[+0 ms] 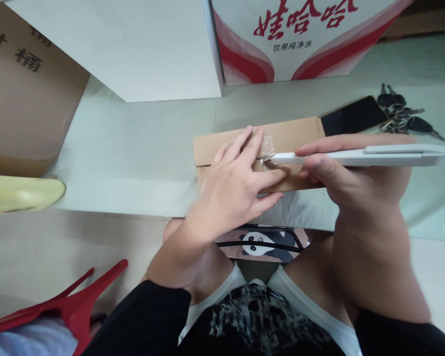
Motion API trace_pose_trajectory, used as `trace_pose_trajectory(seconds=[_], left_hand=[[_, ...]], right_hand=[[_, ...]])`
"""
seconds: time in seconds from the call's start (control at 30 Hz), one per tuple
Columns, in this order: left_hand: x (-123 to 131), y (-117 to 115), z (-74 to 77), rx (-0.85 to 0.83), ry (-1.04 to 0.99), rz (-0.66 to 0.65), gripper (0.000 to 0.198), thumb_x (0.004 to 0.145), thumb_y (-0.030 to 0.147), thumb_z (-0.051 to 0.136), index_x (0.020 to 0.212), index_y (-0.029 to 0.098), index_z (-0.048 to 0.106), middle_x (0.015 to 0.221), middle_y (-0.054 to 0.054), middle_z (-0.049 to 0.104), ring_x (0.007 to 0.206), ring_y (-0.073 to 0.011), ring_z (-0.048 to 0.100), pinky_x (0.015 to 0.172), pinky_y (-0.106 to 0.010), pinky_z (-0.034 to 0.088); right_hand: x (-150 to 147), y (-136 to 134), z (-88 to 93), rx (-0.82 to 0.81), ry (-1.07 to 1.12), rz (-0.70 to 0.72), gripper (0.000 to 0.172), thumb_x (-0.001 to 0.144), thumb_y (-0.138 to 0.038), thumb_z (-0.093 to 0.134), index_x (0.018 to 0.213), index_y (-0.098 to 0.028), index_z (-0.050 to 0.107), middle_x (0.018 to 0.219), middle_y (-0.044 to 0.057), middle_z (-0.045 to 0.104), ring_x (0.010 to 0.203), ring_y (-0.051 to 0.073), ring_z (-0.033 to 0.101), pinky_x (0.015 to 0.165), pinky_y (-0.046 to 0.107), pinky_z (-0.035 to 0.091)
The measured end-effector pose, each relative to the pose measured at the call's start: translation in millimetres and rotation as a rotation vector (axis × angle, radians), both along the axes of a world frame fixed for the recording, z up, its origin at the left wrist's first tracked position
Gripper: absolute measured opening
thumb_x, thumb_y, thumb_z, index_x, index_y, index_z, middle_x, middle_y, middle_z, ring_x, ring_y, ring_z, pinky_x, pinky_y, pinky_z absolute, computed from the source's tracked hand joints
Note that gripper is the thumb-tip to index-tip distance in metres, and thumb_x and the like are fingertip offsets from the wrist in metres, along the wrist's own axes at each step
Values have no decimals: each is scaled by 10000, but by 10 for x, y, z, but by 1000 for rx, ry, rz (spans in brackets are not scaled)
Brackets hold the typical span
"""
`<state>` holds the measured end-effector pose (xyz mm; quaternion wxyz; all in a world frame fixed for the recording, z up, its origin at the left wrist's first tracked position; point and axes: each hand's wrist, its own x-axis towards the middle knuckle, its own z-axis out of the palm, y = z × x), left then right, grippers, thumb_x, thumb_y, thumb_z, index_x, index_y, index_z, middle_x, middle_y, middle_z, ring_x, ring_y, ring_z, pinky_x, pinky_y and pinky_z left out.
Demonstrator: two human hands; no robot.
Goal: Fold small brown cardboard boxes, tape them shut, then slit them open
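Observation:
A small brown cardboard box point(296, 134) lies on the pale green tabletop. My left hand point(233, 183) rests flat across its top, fingers spread and pressing down near the middle seam. A strip of clear tape point(268, 144) covers part of that seam, just beyond the left fingertips. Pinched in my right hand point(341, 183) is a slim white utility knife point(389, 155), held nearly level. Its tip meets the torn-looking tape at the seam, very close to my left fingers. How deep the tip sits cannot be made out.
Behind the box stand a white panel point(163, 49) and a red-and-white carton point(282, 59). A black phone-like slab point(356, 114) and several keys point(404, 113) lie at right. At left are a large carton point(25, 99), a yellow object point(22, 194) and a red chair point(74, 301).

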<state>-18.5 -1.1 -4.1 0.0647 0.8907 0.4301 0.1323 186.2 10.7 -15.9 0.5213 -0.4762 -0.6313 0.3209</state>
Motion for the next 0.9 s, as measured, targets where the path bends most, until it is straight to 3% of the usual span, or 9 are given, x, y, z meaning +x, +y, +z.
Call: trace_pose_trajectory(seconds=[0.37,0.7,0.9], left_hand=[[11,5,3,-10,4,13,379,972,455,635,1284,262,734,1639,-147,460,1545,-409,373,1184,-614,403],[3,6,2,-6,-2,5,374,962,444,653,1285,276,738,1645,-145,453,1537,-421,383,1171,-622,409],[0,7,-5,-9,-18,5,379,966,450,645,1286,268,735,1632,-155,466,1537,-415,385,1173,-624,408]], right_hand=[[-60,24,74,106,-112,4,112,791,-407,866,760,-306,829,690,-24,790,530,142,702,445,252,489],[-67,23,4,90,-66,-99,119,817,-370,848,726,-306,804,669,-15,771,560,165,708,486,296,508],[-68,29,37,96,-72,-58,135,825,-366,840,718,-296,799,670,-16,771,545,144,690,486,275,493]])
